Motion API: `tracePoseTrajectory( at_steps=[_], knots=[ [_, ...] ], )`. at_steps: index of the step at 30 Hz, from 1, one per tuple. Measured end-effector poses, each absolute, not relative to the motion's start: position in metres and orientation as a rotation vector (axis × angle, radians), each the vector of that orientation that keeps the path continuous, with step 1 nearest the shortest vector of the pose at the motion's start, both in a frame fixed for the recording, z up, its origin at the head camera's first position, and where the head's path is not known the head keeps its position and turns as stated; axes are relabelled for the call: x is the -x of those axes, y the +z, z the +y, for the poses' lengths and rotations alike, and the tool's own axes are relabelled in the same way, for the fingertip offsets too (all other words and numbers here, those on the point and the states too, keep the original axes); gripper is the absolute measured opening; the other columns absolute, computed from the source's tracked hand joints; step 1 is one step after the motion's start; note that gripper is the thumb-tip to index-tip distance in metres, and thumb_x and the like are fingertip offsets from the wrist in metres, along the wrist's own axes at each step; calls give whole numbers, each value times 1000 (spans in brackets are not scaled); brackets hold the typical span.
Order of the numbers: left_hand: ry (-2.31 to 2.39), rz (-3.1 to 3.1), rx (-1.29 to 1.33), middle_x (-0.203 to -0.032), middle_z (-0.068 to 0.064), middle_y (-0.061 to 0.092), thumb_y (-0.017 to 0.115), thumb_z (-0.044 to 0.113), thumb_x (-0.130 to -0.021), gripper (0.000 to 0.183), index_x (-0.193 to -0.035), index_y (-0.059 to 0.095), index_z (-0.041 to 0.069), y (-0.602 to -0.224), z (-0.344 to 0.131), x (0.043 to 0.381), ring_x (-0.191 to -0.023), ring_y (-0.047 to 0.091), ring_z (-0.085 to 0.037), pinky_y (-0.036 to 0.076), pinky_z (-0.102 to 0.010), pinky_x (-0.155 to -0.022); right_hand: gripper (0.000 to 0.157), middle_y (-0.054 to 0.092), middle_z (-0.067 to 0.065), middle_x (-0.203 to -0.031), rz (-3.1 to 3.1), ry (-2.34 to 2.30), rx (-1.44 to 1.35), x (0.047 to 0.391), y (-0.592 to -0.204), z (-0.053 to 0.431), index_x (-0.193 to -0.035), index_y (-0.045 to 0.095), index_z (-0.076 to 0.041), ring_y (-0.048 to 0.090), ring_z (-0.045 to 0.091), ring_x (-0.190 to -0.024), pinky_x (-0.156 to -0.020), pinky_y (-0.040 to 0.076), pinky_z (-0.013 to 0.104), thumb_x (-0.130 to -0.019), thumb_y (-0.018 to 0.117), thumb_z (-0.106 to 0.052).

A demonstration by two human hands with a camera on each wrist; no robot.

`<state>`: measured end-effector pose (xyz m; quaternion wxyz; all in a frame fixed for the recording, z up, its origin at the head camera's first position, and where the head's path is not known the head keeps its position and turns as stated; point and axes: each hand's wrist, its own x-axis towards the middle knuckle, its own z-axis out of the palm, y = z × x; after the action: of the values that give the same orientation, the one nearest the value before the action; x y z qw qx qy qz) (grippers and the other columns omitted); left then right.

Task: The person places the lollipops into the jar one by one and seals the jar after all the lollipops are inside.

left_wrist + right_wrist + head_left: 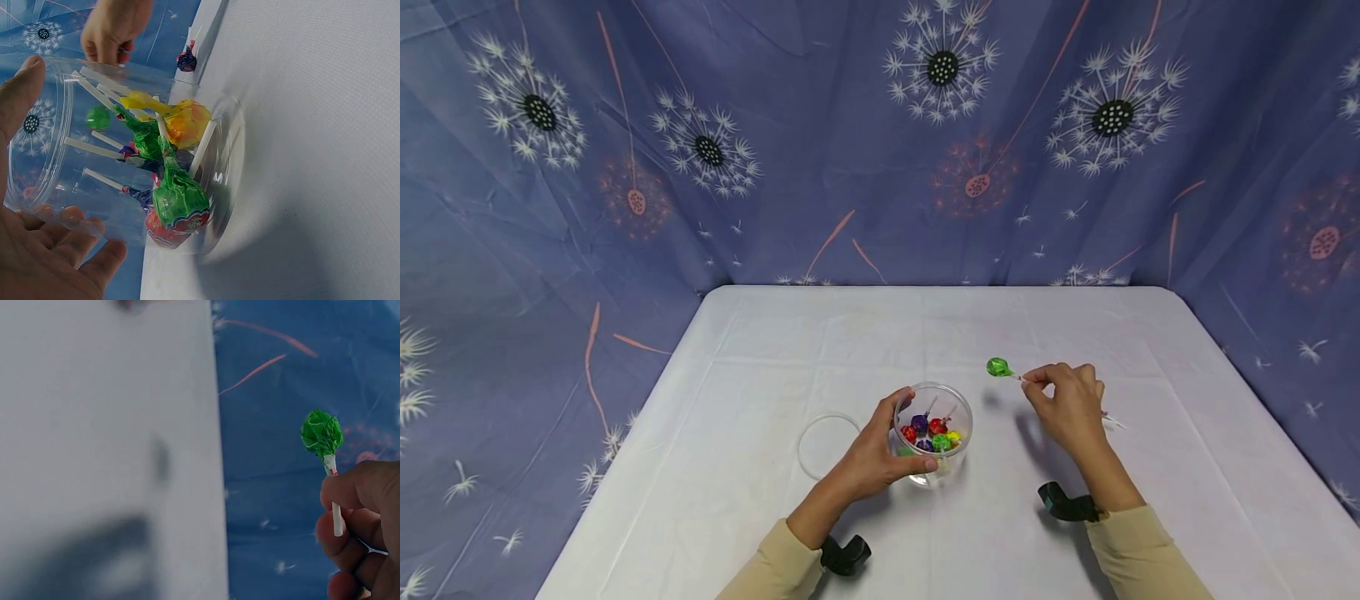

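My left hand grips a clear plastic tub from its left side, thumb along the near wall and fingers round the far side. Several wrapped lollipops in green, yellow, red and purple lie in it; a green lollipop shows through the wall in the left wrist view. Between thumb and fingertips, my right hand pinches another green lollipop by its white stick. It is held above the table, to the right of the tub, with its head pointing left in the head view.
A clear round lid lies on the white tablecloth left of the tub. White sticks show on the table beside the right hand, partly hidden by it. A dark-wrapped lollipop appears beyond the tub. Dandelion-print curtains surround the table.
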<state>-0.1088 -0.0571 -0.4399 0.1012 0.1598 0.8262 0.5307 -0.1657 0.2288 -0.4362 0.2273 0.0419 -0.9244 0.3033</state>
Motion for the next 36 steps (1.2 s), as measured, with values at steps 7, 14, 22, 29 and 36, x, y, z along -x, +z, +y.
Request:
tracePoseTrajectory(
  at_steps=[7,14,22,29,36],
  knots=[
    [1557,2440,-463,-151,-2,33,79,42,-73,97,-148,19,29,-438,-57,108,-136,37,-28,32,-50,-110,4,63,6,-76,-2474,922,-180,153,-413,214,-84,71,-8,37,19,-82,-73,20,37,-80,68,-10],
    [1556,2443,-462,-150,0,33,79,42,-73,97,-148,19,29,-439,-57,109,-136,38,-28,34,-48,-110,4,65,7,-81,-2466,1037,-193,137,-388,196,-87,70,-11,36,13,-84,-71,24,33,-82,70,-12],
    [1566,2445,-478,-149,-1,35,79,41,-73,97,-148,19,28,-441,-57,109,-134,40,-28,35,-48,-109,6,59,-2,-77,-2436,1185,-278,124,-371,178,-86,72,-14,36,10,-81,-69,26,30,-81,72,-10],
    [1576,2441,-503,-148,-5,35,79,41,-74,96,-148,18,28,-442,-57,110,-132,42,-27,36,-47,-108,8,62,-6,-75,-2449,1253,-359,118,-367,163,-83,71,-18,36,9,-80,-72,25,31,-81,72,-11],
    [1572,2448,-508,-148,1,35,78,42,-75,96,-148,18,27,-441,-58,110,-132,42,-24,38,-45,-106,11,62,-11,-75,-2455,1217,-439,116,-374,147,-80,70,-22,36,12,-80,-69,26,29,-79,74,-12]
  ],
)
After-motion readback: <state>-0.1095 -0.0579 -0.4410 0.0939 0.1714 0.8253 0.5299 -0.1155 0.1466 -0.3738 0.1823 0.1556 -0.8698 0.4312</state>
